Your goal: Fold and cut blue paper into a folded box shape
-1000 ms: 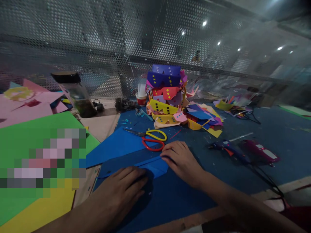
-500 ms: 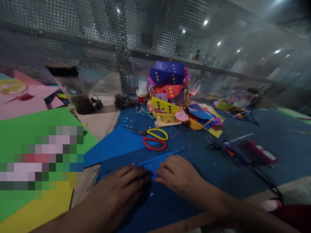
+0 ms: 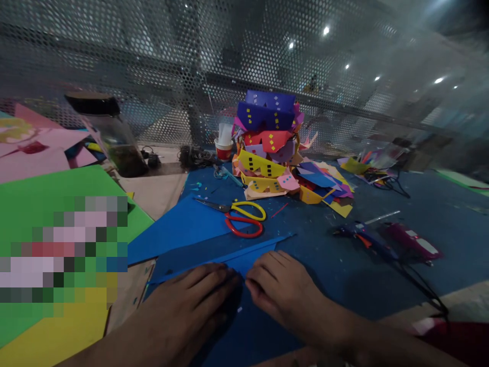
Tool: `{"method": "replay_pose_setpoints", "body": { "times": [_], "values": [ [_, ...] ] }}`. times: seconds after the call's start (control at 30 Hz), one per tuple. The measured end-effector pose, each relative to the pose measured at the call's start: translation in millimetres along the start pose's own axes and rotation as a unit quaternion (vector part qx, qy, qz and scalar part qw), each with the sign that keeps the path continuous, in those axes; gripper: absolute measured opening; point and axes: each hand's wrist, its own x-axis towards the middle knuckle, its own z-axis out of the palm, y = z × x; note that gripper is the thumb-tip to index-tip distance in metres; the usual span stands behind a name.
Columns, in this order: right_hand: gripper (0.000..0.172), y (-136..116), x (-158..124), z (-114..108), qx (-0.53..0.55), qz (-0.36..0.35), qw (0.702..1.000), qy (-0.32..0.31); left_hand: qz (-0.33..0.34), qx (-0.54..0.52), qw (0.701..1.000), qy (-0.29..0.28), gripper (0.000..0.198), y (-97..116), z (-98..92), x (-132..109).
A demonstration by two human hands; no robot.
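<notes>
A strip of blue paper (image 3: 254, 253) with a narrow folded edge lies on the dark blue table mat in front of me. My left hand (image 3: 204, 293) rests flat on its left part, fingers outstretched and side by side; the thumb is hidden. On the right part, my right hand (image 3: 282, 285) has its fingers curled and pressed together at the paper's near side. Their tips are partly hidden. Just beyond lie scissors (image 3: 244, 218) with one yellow and one red handle, over a larger blue sheet (image 3: 179, 229).
A stack of decorated paper masks (image 3: 265, 117) stands at the back beside paper scraps (image 3: 324, 178). A glue gun (image 3: 362, 237) with a cable and a maroon object (image 3: 414, 242) lie right. Green paper (image 3: 72, 186) and a dark-lidded jar (image 3: 114, 137) are left. A perforated metal screen (image 3: 153, 56) rises behind.
My right hand has drawn slightly toward me and its fingers are more curled, baring more of the blue strip. My left hand is nearly still. The view has shifted a little.
</notes>
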Motion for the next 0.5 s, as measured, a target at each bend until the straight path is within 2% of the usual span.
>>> {"method": "replay_pose_setpoints", "body": {
  "times": [0.13,0.23,0.5],
  "values": [
    [0.008,-2,1,5,0.05,0.06,0.996,0.032,-0.022,-0.029,0.999,-0.016,0.032,2,-6.6,7],
    [0.009,-1,2,10,0.068,0.075,0.993,0.054,-0.049,-0.052,0.997,-0.036,0.04,1,-5.4,6],
    [0.012,0,3,10,0.117,0.116,0.984,0.06,-0.063,-0.046,0.996,-0.038,0.052,-1,0.1,4]
  ]
}}
